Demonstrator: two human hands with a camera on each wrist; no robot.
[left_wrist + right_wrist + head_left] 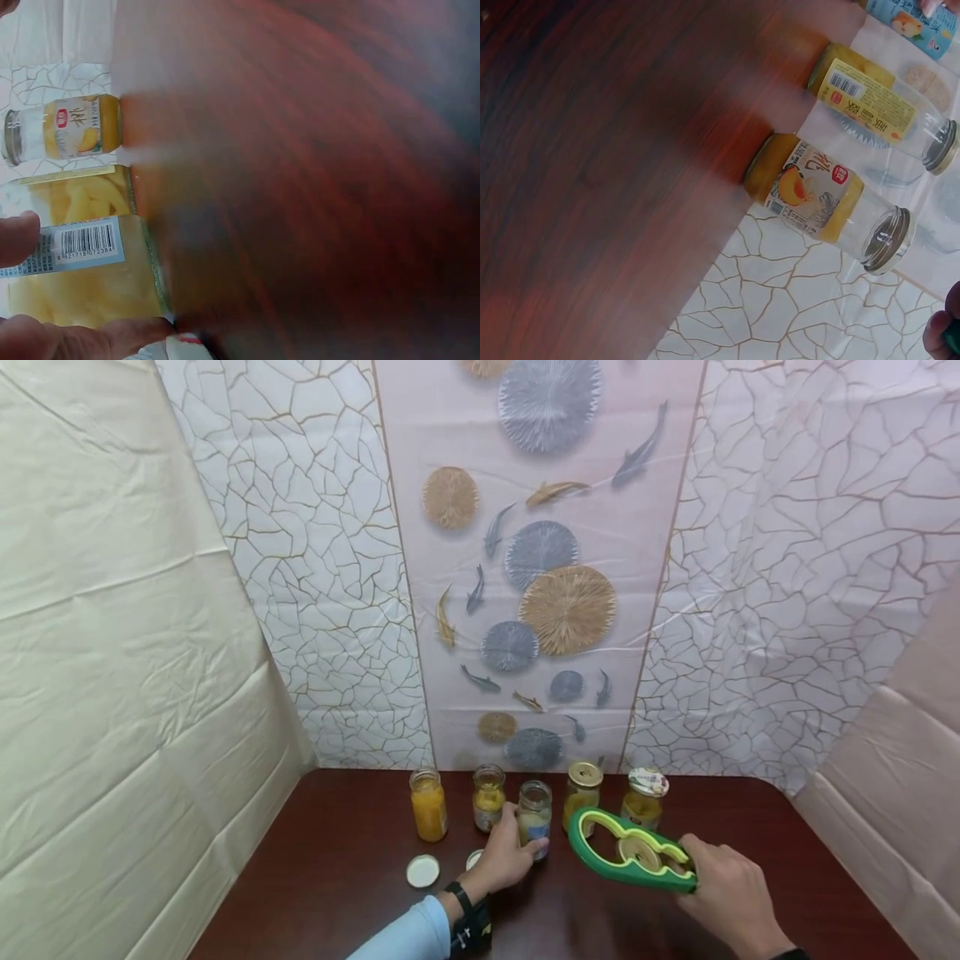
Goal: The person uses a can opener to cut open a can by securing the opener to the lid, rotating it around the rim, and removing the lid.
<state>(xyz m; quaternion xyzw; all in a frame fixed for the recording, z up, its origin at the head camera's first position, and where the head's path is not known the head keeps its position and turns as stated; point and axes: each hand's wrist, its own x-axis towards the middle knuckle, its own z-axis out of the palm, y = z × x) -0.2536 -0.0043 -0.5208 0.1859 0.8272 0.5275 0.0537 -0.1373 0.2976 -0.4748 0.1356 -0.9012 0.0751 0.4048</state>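
Observation:
My left hand (pixel 512 853) grips a glass jar (pixel 535 818) of pale yellow fruit with a blue label. No lid shows on its rim; the left wrist view shows its barcode label (pixel 86 244) between thumb and fingers. My right hand (pixel 729 889) holds a green jar opener (pixel 626 875) by one end, above the table to the right of that jar. A gold lid (pixel 639 852) shows within the opener's scalloped opening; whether it is clamped there I cannot tell. In the right wrist view, only fingertips and a bit of green show at the lower right.
Left of the held jar stand two lidless jars, one orange (pixel 429 810) and one yellow (pixel 489 800). A gold-lidded jar (pixel 582 789) and a white-lidded jar (pixel 643 802) stand to the right. A white lid (pixel 423 871) lies in front, another partly behind my left hand.

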